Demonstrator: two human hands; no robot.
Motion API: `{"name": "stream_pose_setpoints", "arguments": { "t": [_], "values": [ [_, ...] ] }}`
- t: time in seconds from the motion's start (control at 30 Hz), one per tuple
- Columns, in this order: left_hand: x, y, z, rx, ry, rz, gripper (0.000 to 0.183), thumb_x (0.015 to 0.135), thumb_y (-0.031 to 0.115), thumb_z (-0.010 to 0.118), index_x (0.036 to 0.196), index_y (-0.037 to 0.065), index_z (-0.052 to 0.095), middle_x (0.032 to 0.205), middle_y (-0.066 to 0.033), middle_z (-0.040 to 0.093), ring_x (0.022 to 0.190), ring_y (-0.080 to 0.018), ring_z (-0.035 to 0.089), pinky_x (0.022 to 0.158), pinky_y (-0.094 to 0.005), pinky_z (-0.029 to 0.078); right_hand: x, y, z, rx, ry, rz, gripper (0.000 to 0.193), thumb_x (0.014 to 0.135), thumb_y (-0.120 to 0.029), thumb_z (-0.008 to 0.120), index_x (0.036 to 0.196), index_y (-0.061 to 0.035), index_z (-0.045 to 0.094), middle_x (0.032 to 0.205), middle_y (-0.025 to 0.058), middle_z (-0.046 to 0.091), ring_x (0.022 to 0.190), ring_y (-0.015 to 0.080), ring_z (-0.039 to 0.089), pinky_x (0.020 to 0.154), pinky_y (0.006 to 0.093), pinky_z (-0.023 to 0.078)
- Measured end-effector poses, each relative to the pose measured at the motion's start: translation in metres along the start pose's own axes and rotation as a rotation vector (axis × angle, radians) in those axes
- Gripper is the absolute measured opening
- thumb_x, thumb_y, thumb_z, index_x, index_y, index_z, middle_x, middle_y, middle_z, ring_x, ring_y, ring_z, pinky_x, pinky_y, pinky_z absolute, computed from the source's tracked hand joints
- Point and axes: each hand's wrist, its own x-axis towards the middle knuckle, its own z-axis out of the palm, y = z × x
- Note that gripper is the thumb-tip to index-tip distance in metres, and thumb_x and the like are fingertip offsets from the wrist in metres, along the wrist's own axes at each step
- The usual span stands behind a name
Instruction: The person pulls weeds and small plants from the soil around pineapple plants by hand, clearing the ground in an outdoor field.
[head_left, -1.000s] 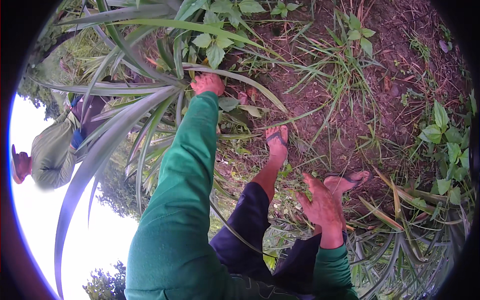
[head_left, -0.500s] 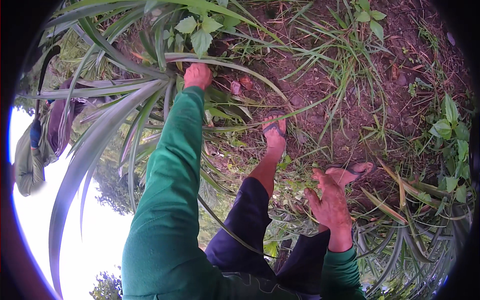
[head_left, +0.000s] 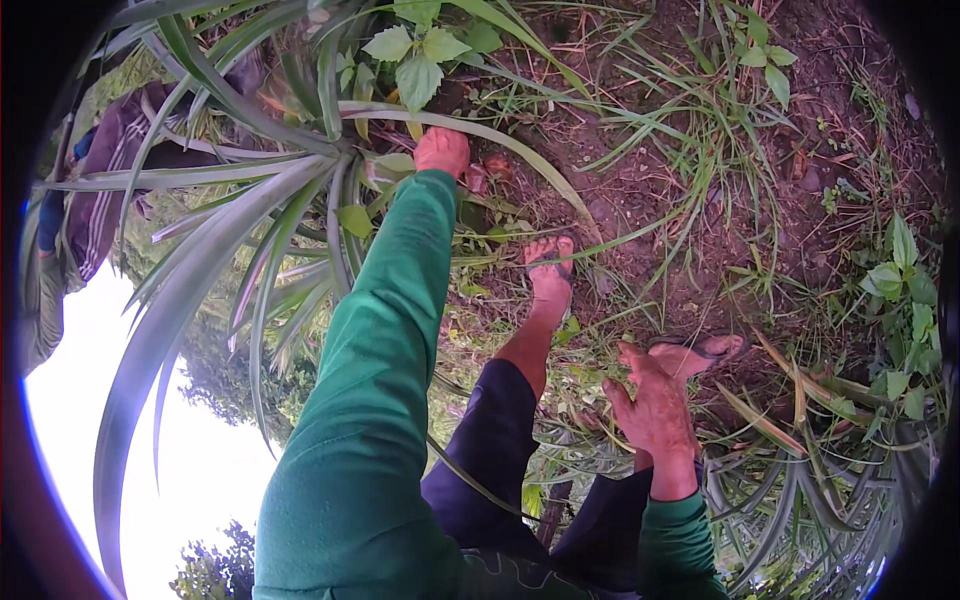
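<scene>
Open soil (head_left: 622,205) spreads right of the left hand (head_left: 441,152), whose fingers curl inward (what they grip, I cannot tell); the long-leaved plant (head_left: 235,242) crowds its left, an arching leaf (head_left: 482,129) bars the space just above, a grass clump (head_left: 715,130) stands farther right; the right hand (head_left: 652,405) hangs with thumb and fingers apart, a sandalled foot (head_left: 680,357) just beyond

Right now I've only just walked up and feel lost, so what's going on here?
A person's left hand is down by the base of a spiky plant, near some low leaves; its fingertips are hidden, so I can't tell whether it grips anything. The right hand is open, nothing visible in it. Another person shows partly behind the plant.
</scene>
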Motion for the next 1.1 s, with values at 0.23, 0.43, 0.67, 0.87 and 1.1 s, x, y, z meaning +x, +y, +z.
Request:
{"name": "stream_pose_setpoints", "arguments": {
  "t": [0.23, 0.43, 0.67, 0.87, 1.1],
  "values": [
    [0.030, -0.020, 0.038, -0.203, 0.243, -0.276, 0.039, 0.090, 0.030, 0.045, 0.120, 0.006, 0.051, 0.107, -0.0175, 0.066, 0.091, -0.0368, 0.066, 0.077, -0.0472, 0.055, 0.004, 0.002, -0.002, -0.064, 0.011, -0.054, 0.050, 0.085, -0.018, 0.065, 0.129, -0.0003, 0.050, 0.113, 0.0232, 0.061, 0.106, 0.0399, 0.058, 0.092, 0.0450, 0.047],
    [0.005, -0.012, -0.001, 0.006, -0.058, -0.019, 0.028, 0.086, 0.025, 0.051, 0.106, 0.012, 0.067, 0.107, -0.0118, 0.067, 0.094, -0.0332, 0.066, 0.075, -0.0448, 0.055, 0.003, 0.003, -0.001, -0.133, 0.009, -0.037, 0.050, 0.085, -0.020, 0.065, 0.129, -0.0019, 0.050, 0.114, 0.0243, 0.060, 0.105, 0.0417, 0.058, 0.090, 0.0462, 0.048],
    [0.011, -0.044, 0.028, -0.040, 0.207, -0.106, 0.034, 0.086, 0.024, 0.054, 0.112, 0.004, 0.063, 0.114, -0.0189, 0.064, 0.097, -0.0340, 0.066, 0.079, -0.0436, 0.055, 0.006, -0.010, 0.005, -0.097, 0.002, -0.065, 0.049, 0.085, -0.020, 0.064, 0.128, -0.0014, 0.051, 0.115, 0.0239, 0.059, 0.105, 0.0420, 0.058, 0.090, 0.0461, 0.048],
    [0.012, -0.017, -0.005, -0.057, 0.036, -0.130, 0.033, 0.090, 0.025, 0.050, 0.115, 0.008, 0.063, 0.116, -0.0156, 0.063, 0.105, -0.0328, 0.063, 0.084, -0.0419, 0.053, 0.005, 0.005, 0.007, -0.046, 0.058, -0.065, 0.045, 0.084, -0.015, 0.065, 0.125, -0.0004, 0.054, 0.111, 0.0228, 0.062, 0.104, 0.0395, 0.059, 0.089, 0.0443, 0.049],
    [-0.066, 0.020, -0.101, -0.211, -0.242, 0.186, 0.022, 0.088, 0.020, 0.055, 0.101, 0.005, 0.066, 0.100, -0.0196, 0.067, 0.092, -0.0381, 0.065, 0.080, -0.0447, 0.053, 0.005, -0.006, 0.002, -0.094, 0.058, -0.064, 0.047, 0.083, -0.015, 0.066, 0.126, 0.0000, 0.053, 0.111, 0.0224, 0.062, 0.105, 0.0394, 0.059, 0.091, 0.0445, 0.048]
  ]
}}
